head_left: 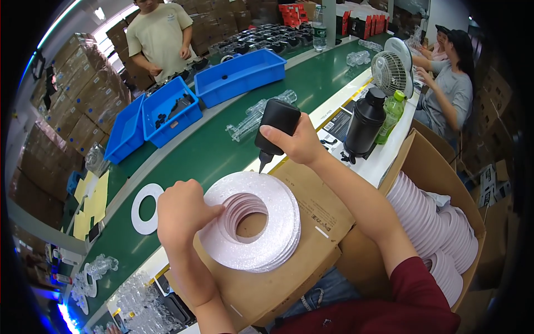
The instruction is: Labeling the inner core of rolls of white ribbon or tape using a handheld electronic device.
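A stack of white, speckled flat rings [283, 222] lies on a cardboard box in front of me, its middle hole showing several layers. My left hand [183, 214] is closed at the stack's left side, thumb laid over the top ring toward the hole, the other fingers curled and partly hidden. Wrapped in my right hand [300, 139] is a black squeeze bottle [280, 119], turned upside down. Its thin nozzle points down at the far edge of the top ring; whether it touches I cannot tell.
A green conveyor belt [217, 162] runs beyond the box [311, 206], carrying a loose white ring [137, 214] and clear plastic parts [245, 123]. Blue bins [239, 78] stand across it. At right are a black bottle [364, 125], a fan [392, 69] and a carton of rings [425, 222]. Other people stand or sit nearby.
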A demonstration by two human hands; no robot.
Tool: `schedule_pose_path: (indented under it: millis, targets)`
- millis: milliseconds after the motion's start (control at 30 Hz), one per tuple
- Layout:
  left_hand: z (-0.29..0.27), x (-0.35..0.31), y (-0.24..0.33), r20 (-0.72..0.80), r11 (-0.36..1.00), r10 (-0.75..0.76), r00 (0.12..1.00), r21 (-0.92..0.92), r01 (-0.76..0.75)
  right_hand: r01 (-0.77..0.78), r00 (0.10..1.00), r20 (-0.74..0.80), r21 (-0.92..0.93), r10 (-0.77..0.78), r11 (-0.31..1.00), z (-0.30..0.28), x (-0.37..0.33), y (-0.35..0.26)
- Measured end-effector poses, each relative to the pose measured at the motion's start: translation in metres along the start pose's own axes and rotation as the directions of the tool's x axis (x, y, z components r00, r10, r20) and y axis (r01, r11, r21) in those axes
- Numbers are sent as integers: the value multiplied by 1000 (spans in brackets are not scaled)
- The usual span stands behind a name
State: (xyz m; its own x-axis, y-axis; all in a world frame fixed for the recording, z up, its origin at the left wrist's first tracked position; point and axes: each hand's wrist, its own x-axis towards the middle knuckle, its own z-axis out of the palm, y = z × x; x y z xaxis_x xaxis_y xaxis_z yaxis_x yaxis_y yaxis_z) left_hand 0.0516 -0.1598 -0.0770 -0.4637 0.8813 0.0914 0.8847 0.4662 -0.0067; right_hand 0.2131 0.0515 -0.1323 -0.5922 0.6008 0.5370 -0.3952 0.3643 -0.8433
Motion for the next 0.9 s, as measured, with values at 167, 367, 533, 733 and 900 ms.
schedule_pose_path:
  millis: [167,367,533,733,900]
  targets:
    - [-3,3,0,74,1000,-20,997,-8,21,2,1000,26,74,-4,997,6,-6,-4]
    - [-2,4,-5,23,999,40,999,-32,-39,-51,994,101,81,43,995,15,-7,-4]
    - [9,9,-7,2,997,54,999,-51,-54,-60,994,101,93,51,994,12,-7,8]
    - [26,12,-13,-91,1000,13,996,-18,-15,-68,991,121,98,56,993,13,-9,17]
    - [17,13,-4,-81,998,-42,996,40,46,-87,988,136,100,72,991,9,-9,20]
